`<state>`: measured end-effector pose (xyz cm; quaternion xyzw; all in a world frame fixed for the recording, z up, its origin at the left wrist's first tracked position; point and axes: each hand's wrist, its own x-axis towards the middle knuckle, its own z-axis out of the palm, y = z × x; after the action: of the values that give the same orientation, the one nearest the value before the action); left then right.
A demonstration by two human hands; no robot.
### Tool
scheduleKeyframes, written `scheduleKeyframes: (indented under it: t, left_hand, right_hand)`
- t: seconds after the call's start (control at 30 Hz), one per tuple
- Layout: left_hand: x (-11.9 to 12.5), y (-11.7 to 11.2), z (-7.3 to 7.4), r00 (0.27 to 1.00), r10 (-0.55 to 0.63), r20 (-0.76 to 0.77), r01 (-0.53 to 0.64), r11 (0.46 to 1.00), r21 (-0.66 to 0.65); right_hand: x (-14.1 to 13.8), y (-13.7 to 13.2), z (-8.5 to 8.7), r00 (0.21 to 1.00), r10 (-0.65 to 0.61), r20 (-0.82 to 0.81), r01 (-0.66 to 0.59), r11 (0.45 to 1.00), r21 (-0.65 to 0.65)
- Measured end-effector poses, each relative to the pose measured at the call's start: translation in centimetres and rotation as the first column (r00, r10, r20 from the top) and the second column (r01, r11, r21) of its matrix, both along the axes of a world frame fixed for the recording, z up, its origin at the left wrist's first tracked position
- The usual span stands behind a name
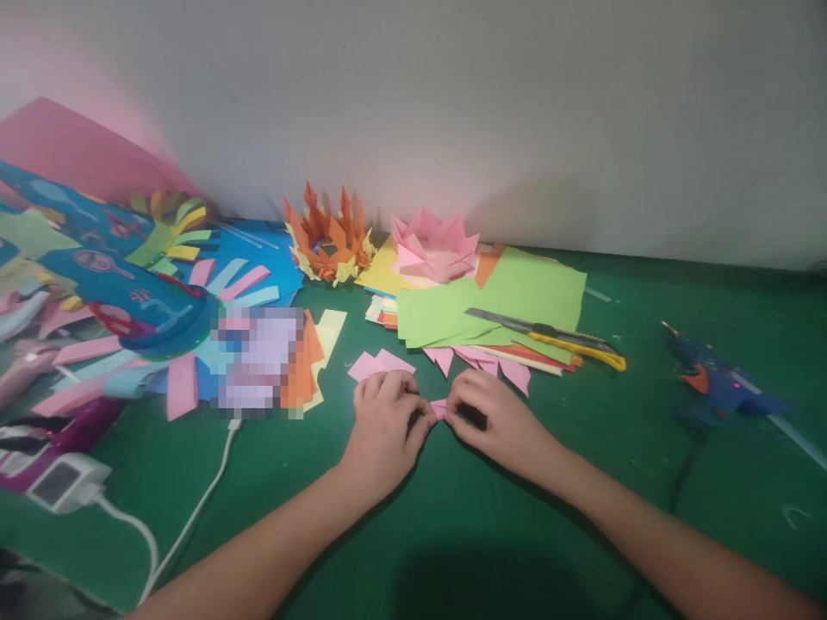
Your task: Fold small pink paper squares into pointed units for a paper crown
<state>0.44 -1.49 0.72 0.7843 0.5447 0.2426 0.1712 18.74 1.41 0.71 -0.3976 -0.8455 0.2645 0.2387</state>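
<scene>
Between my two hands is a small piece of pink paper (438, 408), partly hidden by the fingertips. My left hand (386, 422) pinches its left end between thumb and fingers. At the right end my right hand (494, 422) pinches it the same way. Both hands rest low over the green table. Just beyond the left hand lie folded pink paper pieces (381, 363). More pink pieces (513, 372) lie behind the right hand, near a stack of green paper sheets (439, 310) with a yellow box cutter (581, 343) on top.
A pink folded-paper crown (436, 250) and an orange one (329, 241) stand at the back by the wall. To the right lies a blue glue gun (730, 387). Blue paper crafts with strips (148, 301), a white charger (68, 482) and its cable occupy the left.
</scene>
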Motion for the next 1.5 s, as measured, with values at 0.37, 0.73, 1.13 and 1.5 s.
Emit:
scheduleKeyframes:
  t: [0.37,0.73,1.13,1.5]
  left_hand:
    - [0.0,0.0,0.1,1.0,-0.011,-0.004,0.011,1.0,0.0]
    - [0.0,-0.1,0.0,1.0,-0.011,-0.02,0.011,1.0,0.018]
    - [0.0,0.1,-0.1,1.0,-0.009,-0.029,0.009,1.0,0.012]
    - [0.3,0.0,0.0,0.998,-0.009,-0.06,0.01,1.0,0.022]
  right_hand:
    - [0.8,-0.1,0.1,0.997,0.074,0.026,-0.073,0.997,-0.037]
    - [0.3,-0.1,0.1,0.999,0.037,0.031,-0.037,0.999,-0.008]
    - [-0.4,-0.3,-0.1,0.998,-0.03,0.048,0.029,1.0,0.008]
    - [0.3,-0.1,0.1,0.999,0.017,0.051,-0.017,1.0,0.012]
